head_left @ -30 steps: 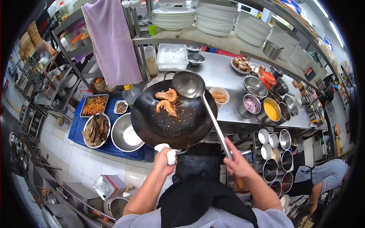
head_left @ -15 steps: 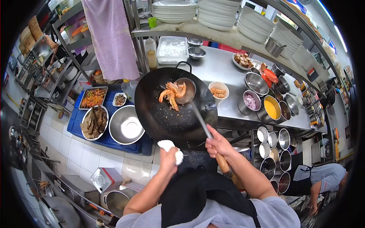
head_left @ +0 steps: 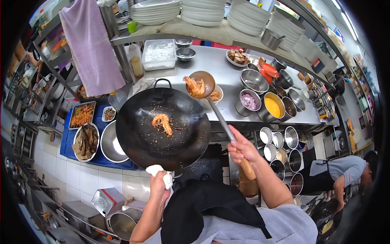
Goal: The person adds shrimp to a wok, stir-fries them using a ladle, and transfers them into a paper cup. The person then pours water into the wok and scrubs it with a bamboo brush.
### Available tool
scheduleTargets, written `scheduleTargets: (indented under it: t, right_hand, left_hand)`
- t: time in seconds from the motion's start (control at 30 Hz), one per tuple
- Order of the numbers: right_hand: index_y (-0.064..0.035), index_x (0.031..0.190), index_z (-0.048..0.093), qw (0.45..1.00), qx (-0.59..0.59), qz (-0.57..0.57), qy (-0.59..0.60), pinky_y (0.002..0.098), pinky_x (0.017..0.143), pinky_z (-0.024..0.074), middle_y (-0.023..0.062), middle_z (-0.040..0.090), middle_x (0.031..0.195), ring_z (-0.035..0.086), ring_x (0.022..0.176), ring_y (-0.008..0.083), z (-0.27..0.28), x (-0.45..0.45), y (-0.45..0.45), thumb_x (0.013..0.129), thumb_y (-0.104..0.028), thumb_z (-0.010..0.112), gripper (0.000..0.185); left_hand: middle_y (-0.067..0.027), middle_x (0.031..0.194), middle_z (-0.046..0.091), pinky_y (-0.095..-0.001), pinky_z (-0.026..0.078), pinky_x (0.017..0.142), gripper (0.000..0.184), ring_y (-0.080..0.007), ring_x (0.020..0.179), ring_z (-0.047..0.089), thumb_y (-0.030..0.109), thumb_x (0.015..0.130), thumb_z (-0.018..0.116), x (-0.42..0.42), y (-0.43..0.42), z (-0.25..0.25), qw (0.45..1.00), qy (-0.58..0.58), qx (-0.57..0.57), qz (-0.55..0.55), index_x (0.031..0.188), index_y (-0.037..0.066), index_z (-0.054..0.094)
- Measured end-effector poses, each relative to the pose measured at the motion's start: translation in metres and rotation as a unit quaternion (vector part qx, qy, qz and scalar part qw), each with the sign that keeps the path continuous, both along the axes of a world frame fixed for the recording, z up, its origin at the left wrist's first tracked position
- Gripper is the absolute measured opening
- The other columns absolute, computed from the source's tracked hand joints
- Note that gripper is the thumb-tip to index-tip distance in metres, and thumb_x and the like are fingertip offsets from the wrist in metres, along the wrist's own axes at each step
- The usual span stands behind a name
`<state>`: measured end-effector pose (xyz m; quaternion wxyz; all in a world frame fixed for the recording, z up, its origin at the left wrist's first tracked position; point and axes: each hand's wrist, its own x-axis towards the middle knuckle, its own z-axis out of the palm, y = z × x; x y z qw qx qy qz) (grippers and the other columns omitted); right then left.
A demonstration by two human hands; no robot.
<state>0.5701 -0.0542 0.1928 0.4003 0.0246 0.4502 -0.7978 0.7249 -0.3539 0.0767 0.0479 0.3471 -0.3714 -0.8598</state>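
My right hand [head_left: 242,149] is closed round the wooden handle of a ladle [head_left: 202,84]. Prawns [head_left: 196,87] lie in its bowl, raised above the far right rim of a black wok [head_left: 134,130]. One cooked prawn [head_left: 162,123] and dark crumbs remain on the wok's bottom. At the wok's near edge, my left hand [head_left: 158,185] grips a folded white cloth [head_left: 159,174]; whether a handle lies inside the cloth is hidden. Partly behind the ladle, a white tub [head_left: 217,94] with orange-brown pieces stands on the steel counter.
Metal pots of sliced onion [head_left: 250,101] and yellow liquid [head_left: 273,106] stand on the counter at right. A steel bowl [head_left: 109,142] sits left of the wok. Overhead runs a shelf of stacked plates [head_left: 203,10]. A co-worker [head_left: 339,173] bends at far right.
The ladle has risen from inside the wok toward the white tub, carrying prawns and leaving one behind. My left hand still holds the cloth at the wok's edge. The camera view has shifted right.
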Motion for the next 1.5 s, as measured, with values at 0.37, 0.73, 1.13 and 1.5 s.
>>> scheduleTargets:
  t: [0.37, 0.73, 1.13, 1.5]
  right_hand:
    - [-0.0237, 0.154, 0.01, 0.916, 0.358, 0.03, 0.181, 0.0371, 0.049, 0.0455, 0.0056, 0.051, 0.064, 0.05, 0.047, 0.0193, -0.053, -0.042, 0.041, 0.093, -0.005, 0.049, 0.074]
    - [-0.0292, 0.153, 0.007, 0.821, 0.419, -0.061, 0.383, 0.0426, 0.054, 0.0483, 0.0155, 0.058, 0.071, 0.058, 0.057, 0.0294, -0.086, -0.019, 0.025, 0.092, -0.007, 0.051, 0.078]
    - [-0.0231, 0.154, 0.013, 0.857, 0.322, 0.015, 0.402, 0.0261, 0.044, 0.0437, 0.0068, 0.052, 0.075, 0.048, 0.046, 0.013, -0.024, 0.026, -0.044, 0.091, 0.0, 0.049, 0.076]
    - [-0.0326, 0.152, 0.013, 0.991, 0.032, 0.098, -0.081, 0.0253, 0.043, 0.0376, 0.0026, 0.044, 0.075, 0.036, 0.045, 0.0062, -0.027, 0.061, -0.057, 0.1, -0.012, 0.044, 0.064]
  left_hand:
    - [-0.01, 0.071, 0.06, -0.0296, 0.04, 0.041, 0.014, -0.0179, 0.048, 0.051, 0.017, 0.08, 0.057, 0.0, -0.01, 0.021, 0.999, -0.03, 0.026, 0.012, 0.092, 0.011, 0.052]
    - [-0.0002, 0.058, 0.053, -0.0266, 0.038, 0.038, 0.012, -0.0132, 0.043, 0.05, 0.018, 0.086, 0.055, -0.033, -0.033, 0.035, 0.997, 0.033, 0.07, 0.022, 0.076, 0.015, 0.051]
    - [-0.0036, 0.077, 0.055, -0.0302, 0.047, 0.055, 0.017, -0.0155, 0.063, 0.057, 0.003, 0.078, 0.054, -0.022, -0.014, 0.041, 0.993, 0.011, -0.115, 0.021, 0.094, 0.007, 0.052]
    - [-0.0069, 0.068, 0.057, -0.0298, 0.04, 0.04, 0.009, -0.0177, 0.051, 0.053, 0.011, 0.082, 0.055, 0.007, -0.022, 0.05, 0.995, -0.042, 0.046, -0.081, 0.089, 0.009, 0.05]
